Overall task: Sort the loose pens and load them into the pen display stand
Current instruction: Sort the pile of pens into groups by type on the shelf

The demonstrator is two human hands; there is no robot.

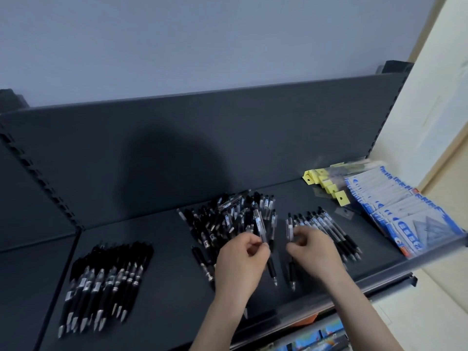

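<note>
1. Left hand (240, 262): fingers (255, 244) curled, pinching a clear-barrelled pen (260, 224) at mid-barrel.
2. Right hand (314, 252): its fingers pinch a second clear pen (289, 228) in the same way.
3. Held pens: each long axis runs front to back over the shelf (164, 249). The metal tips point toward the person and the clicker ends toward the back panel (202, 138). The left one leans slightly left at its top.
4. Unsorted heap (228, 219): just behind the left hand, with pens crossed at mixed angles.
5. Right row (329, 229): clear pens lying parallel, partly under the right hand, tips toward the near right.
6. Left row (106, 282): black pens lying parallel, well apart from the heap, tips toward the person.
7. Progress, as judged: sorting is partly done, with two rows formed and a large heap left. No display stand is in view, so loading appears not yet begun.
8. Blue-and-white packets (395, 211): at the far right of the shelf.
</note>
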